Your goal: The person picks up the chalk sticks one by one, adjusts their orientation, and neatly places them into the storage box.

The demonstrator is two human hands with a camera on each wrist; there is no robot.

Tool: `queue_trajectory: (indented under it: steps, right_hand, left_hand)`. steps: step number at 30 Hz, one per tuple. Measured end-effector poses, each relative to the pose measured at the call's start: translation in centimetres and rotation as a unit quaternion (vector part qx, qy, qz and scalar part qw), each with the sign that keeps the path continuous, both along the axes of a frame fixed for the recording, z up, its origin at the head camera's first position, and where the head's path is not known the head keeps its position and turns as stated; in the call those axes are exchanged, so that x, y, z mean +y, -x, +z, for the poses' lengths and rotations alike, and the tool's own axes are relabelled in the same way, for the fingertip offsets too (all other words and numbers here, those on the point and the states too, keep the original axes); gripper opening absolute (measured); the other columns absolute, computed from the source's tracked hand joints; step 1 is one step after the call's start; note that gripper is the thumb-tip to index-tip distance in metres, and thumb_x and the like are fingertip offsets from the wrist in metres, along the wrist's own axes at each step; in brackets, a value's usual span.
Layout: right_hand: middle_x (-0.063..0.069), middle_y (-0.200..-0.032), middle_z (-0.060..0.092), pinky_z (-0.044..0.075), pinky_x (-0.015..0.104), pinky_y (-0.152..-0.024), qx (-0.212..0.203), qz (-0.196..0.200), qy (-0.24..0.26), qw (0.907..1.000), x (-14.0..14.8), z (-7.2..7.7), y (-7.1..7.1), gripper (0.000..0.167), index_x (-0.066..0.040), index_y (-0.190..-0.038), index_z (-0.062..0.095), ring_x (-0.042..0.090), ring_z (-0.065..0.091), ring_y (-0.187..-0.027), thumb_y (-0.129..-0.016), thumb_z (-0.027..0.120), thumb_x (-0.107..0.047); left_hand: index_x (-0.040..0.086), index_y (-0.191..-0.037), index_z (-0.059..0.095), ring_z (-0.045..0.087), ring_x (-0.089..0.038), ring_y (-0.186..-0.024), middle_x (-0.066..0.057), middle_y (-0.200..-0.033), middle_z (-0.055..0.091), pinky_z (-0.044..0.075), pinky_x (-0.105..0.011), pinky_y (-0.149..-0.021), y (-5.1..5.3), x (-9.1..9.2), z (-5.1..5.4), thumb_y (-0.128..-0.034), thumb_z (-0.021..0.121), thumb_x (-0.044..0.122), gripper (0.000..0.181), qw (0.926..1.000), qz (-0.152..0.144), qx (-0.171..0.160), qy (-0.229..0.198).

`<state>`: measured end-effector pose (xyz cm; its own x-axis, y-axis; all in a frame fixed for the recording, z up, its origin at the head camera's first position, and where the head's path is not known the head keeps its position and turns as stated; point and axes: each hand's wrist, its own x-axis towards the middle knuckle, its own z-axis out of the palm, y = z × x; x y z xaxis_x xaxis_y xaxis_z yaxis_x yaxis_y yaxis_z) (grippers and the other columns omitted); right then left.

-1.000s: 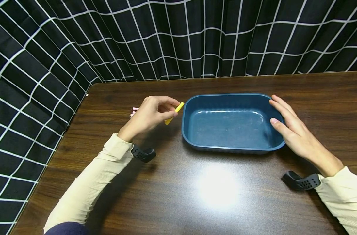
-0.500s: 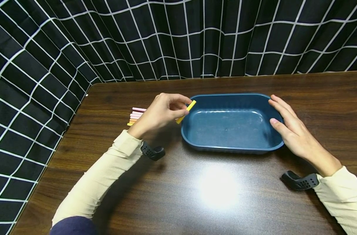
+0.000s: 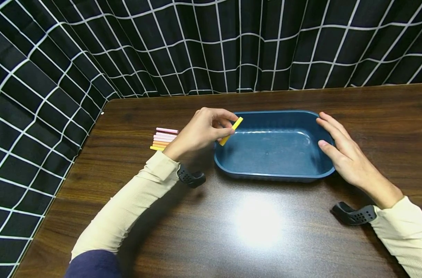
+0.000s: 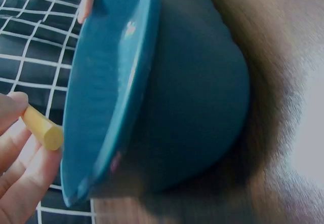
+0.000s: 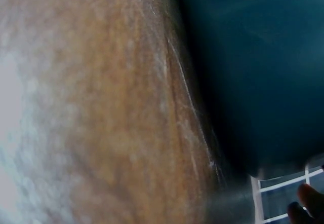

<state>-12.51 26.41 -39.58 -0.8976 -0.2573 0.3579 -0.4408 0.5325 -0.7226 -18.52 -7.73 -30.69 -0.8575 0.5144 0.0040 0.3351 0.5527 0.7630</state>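
Observation:
My left hand [image 3: 203,130] pinches a yellow chalk stick [image 3: 238,122] between thumb and fingertips, above the left end of a blue plastic tub [image 3: 274,176]. The left wrist view gives a closer look at the chalk's blunt end, by the tub's rim [image 4: 144,46]. At the tub's right end rests my right hand [image 3: 349,158], its fingers extended along the rim and the thumb over the inside. Only dark fingertips [image 5: 310,201] of that hand appear in the right wrist view. No object lies in the visible part of the tub.
Several pink, orange and yellow chalk sticks [image 3: 165,136] lie in a row on the brown wooden table [image 3: 127,123], partly behind the left wrist. A black curtain with white grid lines [image 3: 211,46] hangs along the table's back and left side.
My left hand has carried the yellow chalk rightward, from beside the tub to over its left end, uncovering more of the chalk row. My right hand has stayed at the tub's right rim.

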Motion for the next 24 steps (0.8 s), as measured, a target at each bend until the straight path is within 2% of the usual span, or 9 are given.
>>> queue_trajectory:
  steps: [4,8,11,14,18,24]
  right_hand:
    - [0.017,-0.163,0.023,0.009,0.012,-0.116,-0.011,-0.004,-0.007,0.9999,-0.1,0.0,-0.1,0.051,0.003,-0.150,0.034,0.007,0.017,-0.151,-0.101,0.044,-0.006]
    - [0.016,-0.163,0.023,0.009,0.013,-0.117,-0.013,-0.005,-0.011,0.9998,-0.2,0.0,-0.1,0.051,0.002,-0.151,0.034,0.007,0.016,-0.151,-0.102,0.044,-0.006]
    - [0.016,-0.163,0.025,0.010,0.010,-0.115,-0.004,-0.005,-0.015,0.9999,-0.3,0.1,-0.1,0.051,0.002,-0.151,0.035,0.002,0.018,-0.149,-0.102,0.045,-0.006]
    - [0.017,-0.162,0.026,0.011,0.008,-0.113,0.008,-0.006,-0.019,0.9998,-0.3,0.2,-0.1,0.050,0.003,-0.150,0.036,-0.002,0.018,-0.148,-0.101,0.046,-0.006]
    - [0.020,-0.161,0.028,0.009,0.010,-0.117,0.026,-0.004,-0.017,0.9995,-0.4,0.3,-0.2,0.050,0.004,-0.149,0.038,-0.001,0.014,-0.150,-0.100,0.046,-0.004]
    - [0.020,-0.161,0.028,0.011,0.005,-0.114,0.035,0.008,-0.013,0.9993,-0.3,0.3,-0.3,0.048,0.006,-0.148,0.038,-0.006,0.018,-0.147,-0.101,0.045,-0.003]
  left_hand:
    - [0.003,-0.120,0.068,0.065,-0.016,-0.068,-0.013,-0.095,0.073,0.058,-0.030,-0.065,0.1,0.8,-0.1,-0.0890,0.072,0.005,0.031,0.9999,0.007,-0.013,-0.009]
    - [0.003,-0.120,0.068,0.065,-0.015,-0.066,-0.014,-0.095,0.074,0.057,-0.027,-0.062,0.1,1.7,-0.2,-0.0886,0.072,0.005,0.032,0.9997,0.013,-0.022,-0.006]
    - [0.002,-0.120,0.068,0.066,-0.015,-0.068,-0.014,-0.096,0.074,0.057,-0.025,-0.062,0.1,2.4,-0.3,-0.0886,0.072,0.005,0.032,0.9995,0.016,-0.026,0.000]
    - [0.002,-0.119,0.068,0.067,-0.015,-0.071,-0.014,-0.097,0.074,0.059,-0.028,-0.064,0.1,3.1,-0.4,-0.0888,0.072,0.005,0.031,0.9993,0.018,-0.032,0.003]
    - [0.003,-0.120,0.068,0.068,-0.016,-0.073,-0.014,-0.097,0.074,0.061,-0.033,-0.068,0.1,3.9,-0.5,-0.0892,0.072,0.006,0.031,0.9990,0.018,-0.041,0.009]
    - [0.003,-0.121,0.067,0.068,-0.015,-0.072,-0.012,-0.098,0.075,0.057,-0.021,-0.063,0.0,5.2,-0.4,-0.0894,0.072,0.008,0.032,0.9988,0.009,-0.043,0.023]
